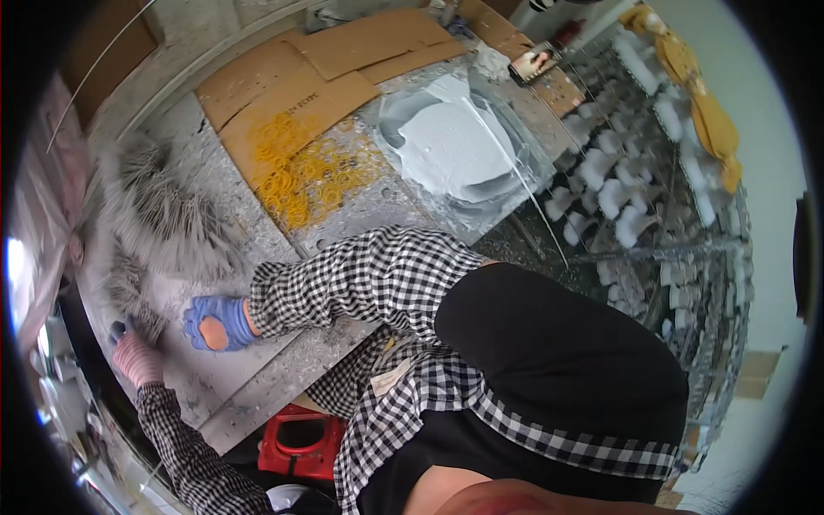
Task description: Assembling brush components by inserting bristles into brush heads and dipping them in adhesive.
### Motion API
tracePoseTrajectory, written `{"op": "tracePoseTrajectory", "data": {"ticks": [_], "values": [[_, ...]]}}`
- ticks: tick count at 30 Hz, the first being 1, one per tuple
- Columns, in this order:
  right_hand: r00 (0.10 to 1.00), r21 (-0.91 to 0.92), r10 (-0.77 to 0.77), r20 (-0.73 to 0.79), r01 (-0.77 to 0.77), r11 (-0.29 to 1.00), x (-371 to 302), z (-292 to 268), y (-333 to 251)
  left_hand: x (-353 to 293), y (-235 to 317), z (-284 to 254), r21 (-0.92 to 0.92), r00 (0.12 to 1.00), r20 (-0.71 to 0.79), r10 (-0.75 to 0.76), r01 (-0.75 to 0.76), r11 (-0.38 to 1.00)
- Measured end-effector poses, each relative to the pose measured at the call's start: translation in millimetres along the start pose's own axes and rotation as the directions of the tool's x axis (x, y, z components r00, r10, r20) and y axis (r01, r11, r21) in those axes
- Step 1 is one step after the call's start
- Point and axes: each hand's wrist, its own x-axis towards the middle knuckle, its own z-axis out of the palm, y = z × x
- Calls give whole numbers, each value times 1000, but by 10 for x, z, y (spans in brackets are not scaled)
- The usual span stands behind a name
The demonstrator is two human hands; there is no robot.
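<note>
My left hand (pixel 137 356), in a pink striped glove with dark fingertips, is at the far left of the table. Its fingers close at the edge of a small grey bristly bundle (pixel 150 325). My right hand (pixel 220 324) wears a blue glove with a round gap that bares the skin on its back. The fingers curl under, palm down, near the tabletop, hiding anything they hold. Beyond both hands lies a large heap of grey, thin-stranded bundles (pixel 184 223), fanned out like brushes. A smaller grey tuft (pixel 127 283) sits between the heap and my left hand.
Yellow rubber-band-like rings (pixel 305 180) are scattered over cardboard (pixel 343 99) and the table (pixel 292 365). A basin of white material (pixel 455 142) has a thin rod (pixel 515 167) across it. Racks with white, fluffy pieces (pixel 614 184) stand at right. A red plastic stool (pixel 299 442) is below the table edge.
</note>
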Motion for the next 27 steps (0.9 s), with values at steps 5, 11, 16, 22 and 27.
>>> {"op": "tracePoseTrajectory", "data": {"ticks": [5,11,16,22,27], "values": [[995,-42,40,90,-36,998,-3,168,-26,219,-324,470,-84,993,19,120,-118,989],[997,-52,27,68,-24,998,-36,173,21,21,-192,136,-150,980,177,94,-68,986],[996,-11,59,68,-59,998,32,61,-23,-586,-98,50,-166,978,-91,187,-201,965],[999,423,13,-36,3,906,92,-108,-128,-976,222,-252,-233,976,119,183,-152,960],[966,127,260,-11,-256,958,64,-75,-485,-1070,406,-431,-198,981,52,186,-173,965]]}}
